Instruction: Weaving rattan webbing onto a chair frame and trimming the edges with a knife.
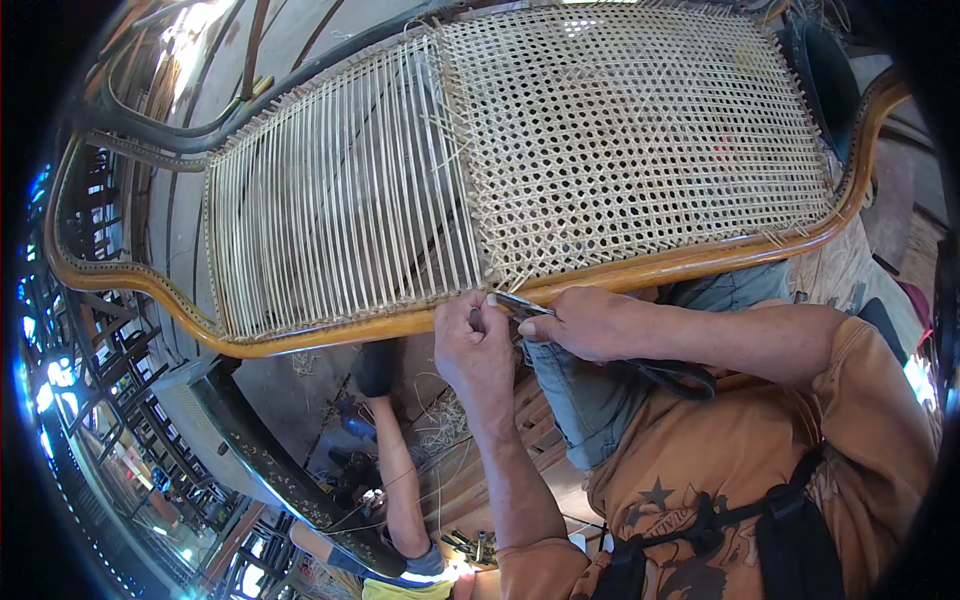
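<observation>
Thumb and fingers of the left hand (474,338) curl tightly together at the centre of the dial, knuckles turned up and the forearm rising from 6 o'clock; whether a cane strand is pinched inside, I cannot tell. The right hand (592,325), just to its 3 o'clock, closes around a slim metal tool (524,304) whose tip points toward 10 o'clock, right beside the left fingertips; that forearm reaches in nearly level from 3 o'clock. Both hands work at the golden-brown wooden rail (640,274) of a caned furniture frame spreading from 9 o'clock over 12 to 2. Open hexagonal cane mesh (640,140) fills its 1 o'clock part, while cane strands (330,200) running mainly one way span the part at 10 o'clock. At 5 o'clock, the person's rust-orange T-shirt (740,430) carries dark lettering, partly creased, below a star print (657,493); black straps (790,535) cross it.
</observation>
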Available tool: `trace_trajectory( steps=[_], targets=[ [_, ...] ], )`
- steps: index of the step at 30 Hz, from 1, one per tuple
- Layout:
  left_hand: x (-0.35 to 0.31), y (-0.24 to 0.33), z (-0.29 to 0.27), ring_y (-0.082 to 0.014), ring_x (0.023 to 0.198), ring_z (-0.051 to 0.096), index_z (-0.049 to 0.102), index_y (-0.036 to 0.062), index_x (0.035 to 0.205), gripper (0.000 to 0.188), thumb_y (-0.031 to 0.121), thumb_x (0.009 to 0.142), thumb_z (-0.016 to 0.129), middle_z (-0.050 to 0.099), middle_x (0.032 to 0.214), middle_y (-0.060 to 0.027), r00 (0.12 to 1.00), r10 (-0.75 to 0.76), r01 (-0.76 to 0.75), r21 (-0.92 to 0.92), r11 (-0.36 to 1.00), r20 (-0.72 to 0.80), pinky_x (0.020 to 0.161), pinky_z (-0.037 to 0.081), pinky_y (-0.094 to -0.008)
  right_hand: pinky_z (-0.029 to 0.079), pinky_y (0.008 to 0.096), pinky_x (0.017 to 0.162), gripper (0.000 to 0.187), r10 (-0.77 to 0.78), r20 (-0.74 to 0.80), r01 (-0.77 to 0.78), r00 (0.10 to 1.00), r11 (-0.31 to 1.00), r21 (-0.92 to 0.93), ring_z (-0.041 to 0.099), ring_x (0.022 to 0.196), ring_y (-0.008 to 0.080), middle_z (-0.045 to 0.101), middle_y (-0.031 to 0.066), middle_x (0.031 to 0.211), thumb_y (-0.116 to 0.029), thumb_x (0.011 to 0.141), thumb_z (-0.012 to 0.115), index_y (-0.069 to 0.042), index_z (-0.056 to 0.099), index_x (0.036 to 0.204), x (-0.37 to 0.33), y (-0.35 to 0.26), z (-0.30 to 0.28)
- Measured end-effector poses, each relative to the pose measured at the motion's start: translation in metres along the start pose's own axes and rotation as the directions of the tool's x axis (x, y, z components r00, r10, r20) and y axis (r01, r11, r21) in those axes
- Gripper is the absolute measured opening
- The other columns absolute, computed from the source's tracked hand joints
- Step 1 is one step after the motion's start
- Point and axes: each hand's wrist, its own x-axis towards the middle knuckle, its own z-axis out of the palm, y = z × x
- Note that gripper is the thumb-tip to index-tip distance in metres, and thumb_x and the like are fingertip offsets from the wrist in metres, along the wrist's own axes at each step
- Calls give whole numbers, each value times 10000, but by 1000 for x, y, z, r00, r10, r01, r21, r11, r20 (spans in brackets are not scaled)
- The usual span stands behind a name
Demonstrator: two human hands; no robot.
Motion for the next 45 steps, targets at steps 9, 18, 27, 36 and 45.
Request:
trace_trajectory(
  steps=[9,18,27,36,45],
  targets=[
    [-5,-9,1,-116,654,470,630,-20,916,132,98,876,587,536,789,-38,996,39,-46,-89,995,-76,620,422,-253,471,450,778,533,-81,-226,39,971,982,-184,610,844,397,624,235,873,-489,864,516,14,578,1030,-115,93,-31],
    [-2,32,15,-248,671,553,595,-12,773,222,199,807,654,554,717,-127,984,172,-151,288,945,-46,651,454,-358,466,458,789,398,562,-701,-539,440,789,295,590,915,392,609,249,925,-341,814,611,8,586,1003,-212,313,62],
    [16,30,2,-150,648,437,538,-7,828,169,136,850,624,480,729,-38,953,251,-227,154,962,-168,623,411,-299,439,463,874,522,539,-781,-515,315,789,336,539,1050,372,559,194,1099,-444,826,574,-39,529,1152,-192,332,141],
    [9,26,14,-181,735,487,523,-24,886,204,166,895,595,516,817,-80,817,429,-440,63,896,-385,699,432,-301,471,412,736,230,208,-974,84,-93,976,201,574,861,383,589,197,893,-227,873,528,-23,579,966,-204,371,55],
    [8,25,12,-176,699,480,495,-1,906,116,105,869,521,484,818,-72,826,419,-428,66,902,-377,605,420,-285,479,435,757,212,177,-925,-21,-335,980,196,585,909,378,608,199,947,-152,834,478,-46,584,985,-96,449,-83]
  ],
)
